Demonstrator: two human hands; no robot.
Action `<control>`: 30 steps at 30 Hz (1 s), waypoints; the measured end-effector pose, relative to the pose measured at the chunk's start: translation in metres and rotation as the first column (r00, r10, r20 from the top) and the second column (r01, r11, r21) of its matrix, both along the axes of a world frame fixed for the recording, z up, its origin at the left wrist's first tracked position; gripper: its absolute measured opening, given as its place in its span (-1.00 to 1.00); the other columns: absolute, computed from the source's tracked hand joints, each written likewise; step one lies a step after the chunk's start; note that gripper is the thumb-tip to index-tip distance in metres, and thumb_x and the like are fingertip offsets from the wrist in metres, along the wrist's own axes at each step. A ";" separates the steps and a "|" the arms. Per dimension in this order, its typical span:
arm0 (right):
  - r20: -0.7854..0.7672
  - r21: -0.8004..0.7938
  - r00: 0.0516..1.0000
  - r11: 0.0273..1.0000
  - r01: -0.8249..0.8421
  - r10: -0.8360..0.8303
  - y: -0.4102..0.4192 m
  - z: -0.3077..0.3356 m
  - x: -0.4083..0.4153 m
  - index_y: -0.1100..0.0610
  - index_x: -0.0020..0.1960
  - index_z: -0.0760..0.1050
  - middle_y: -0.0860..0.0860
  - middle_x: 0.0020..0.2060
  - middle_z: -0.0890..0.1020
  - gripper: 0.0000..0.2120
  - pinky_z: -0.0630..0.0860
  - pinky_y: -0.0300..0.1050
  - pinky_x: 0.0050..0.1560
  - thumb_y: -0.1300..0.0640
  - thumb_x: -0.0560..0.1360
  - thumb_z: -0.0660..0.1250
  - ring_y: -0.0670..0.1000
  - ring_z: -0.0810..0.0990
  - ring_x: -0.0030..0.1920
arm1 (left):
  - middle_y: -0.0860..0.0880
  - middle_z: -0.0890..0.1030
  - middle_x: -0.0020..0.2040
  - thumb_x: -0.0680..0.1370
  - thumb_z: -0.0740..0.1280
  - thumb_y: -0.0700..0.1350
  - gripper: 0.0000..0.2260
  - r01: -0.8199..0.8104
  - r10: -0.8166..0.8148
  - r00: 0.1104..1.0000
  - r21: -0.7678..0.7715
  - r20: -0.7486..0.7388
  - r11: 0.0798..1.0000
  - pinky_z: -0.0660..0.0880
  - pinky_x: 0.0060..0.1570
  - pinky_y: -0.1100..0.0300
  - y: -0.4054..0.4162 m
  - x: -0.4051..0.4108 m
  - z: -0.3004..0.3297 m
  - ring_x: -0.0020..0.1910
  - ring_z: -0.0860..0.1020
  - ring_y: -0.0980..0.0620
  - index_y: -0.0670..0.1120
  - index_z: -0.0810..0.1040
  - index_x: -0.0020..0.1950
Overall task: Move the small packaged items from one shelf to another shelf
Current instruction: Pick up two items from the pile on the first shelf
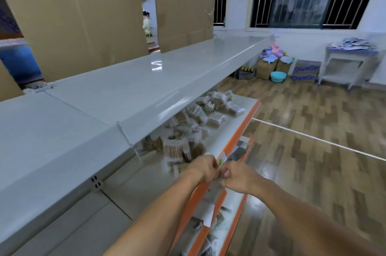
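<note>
Head view, looking down along white metal shelving w/ orange front rails. Small packaged items [194, 130], clear plastic packs of what look like cotton swabs and similar pale sticks, lie heaped on the middle shelf [236, 113], under the bare top shelf [117, 88]; the pile runs from near the hands toward the far end. More packs, blurred, sit on the lower shelf [211, 232]. Both forearms reach in from the bottom of frame. Left hand [205, 169] and right hand [235, 177] meet knuckle to knuckle at the orange rail [240, 130], fingers curled; something small and yellowish shows between them, but motion blur means I can't tell if either hand grips a pack or only the rail label. Judgement on handling: packs prob. very light, thin crinkly film, slippery, contents stiff but snappable, so squeeze gently. Best hold approx. across the flat sides of one pack, thumb vs fingers, or scoop several together from the near edge of the heap. Cardboard sheets [75, 17] stand behind the top shelf.
</note>
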State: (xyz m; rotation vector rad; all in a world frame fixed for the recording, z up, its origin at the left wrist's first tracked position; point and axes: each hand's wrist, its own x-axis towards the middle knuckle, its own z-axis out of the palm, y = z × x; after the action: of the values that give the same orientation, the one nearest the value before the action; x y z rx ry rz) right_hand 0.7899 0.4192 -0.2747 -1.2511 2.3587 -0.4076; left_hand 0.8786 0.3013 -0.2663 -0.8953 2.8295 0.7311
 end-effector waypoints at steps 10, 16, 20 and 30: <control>-0.067 0.005 0.990 0.993 -0.122 0.122 -0.021 0.001 -0.145 0.02 0.15 0.60 -0.01 0.04 0.64 -0.75 0.58 -0.08 0.10 0.00 0.49 0.38 0.00 0.62 0.06 | -0.09 0.60 0.22 0.53 0.33 0.01 -0.71 -0.158 0.158 0.987 0.007 0.024 0.987 0.48 0.05 0.13 -0.013 -0.117 -0.005 0.16 0.57 -0.07 -0.05 0.55 0.21; -0.067 0.003 0.977 0.980 -0.201 0.201 -0.039 0.005 -0.218 -0.04 0.20 0.55 -0.09 0.07 0.54 -0.68 0.50 -0.17 -0.01 -0.02 0.46 0.40 -0.06 0.55 0.04 | -0.07 0.61 0.19 0.56 0.28 0.11 -0.64 -0.316 0.316 0.949 0.005 -0.005 0.949 0.52 0.10 0.08 -0.019 -0.166 -0.009 0.14 0.57 -0.06 -0.07 0.52 0.25; -0.022 0.032 0.964 0.964 -0.266 0.266 -0.055 -0.006 -0.239 -0.07 0.22 0.53 -0.07 0.14 0.58 -0.66 0.59 -0.08 0.08 0.02 0.45 0.36 -0.06 0.60 0.07 | -0.05 0.59 0.25 0.56 0.28 0.09 -0.60 -0.400 0.400 0.917 -0.011 -0.002 0.917 0.48 0.14 0.12 -0.023 -0.184 -0.019 0.21 0.55 -0.05 -0.06 0.47 0.33; -0.019 -0.015 0.914 0.914 -0.406 0.406 -0.130 -0.025 -0.271 0.00 0.30 0.49 -0.01 0.28 0.52 -0.62 0.52 -0.07 0.21 -0.04 0.50 0.32 -0.01 0.54 0.22 | -0.10 0.53 0.29 0.57 0.27 0.02 -0.61 -0.569 0.569 0.822 -0.005 -0.035 0.822 0.48 0.15 0.12 -0.087 -0.202 -0.024 0.23 0.52 -0.09 -0.09 0.43 0.36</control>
State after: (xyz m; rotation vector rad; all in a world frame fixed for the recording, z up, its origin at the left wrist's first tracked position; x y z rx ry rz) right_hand 0.5193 0.2893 -0.2996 -1.7088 2.0323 -0.2832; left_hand 0.6761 0.2146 -0.2904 -1.7874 2.5861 0.7733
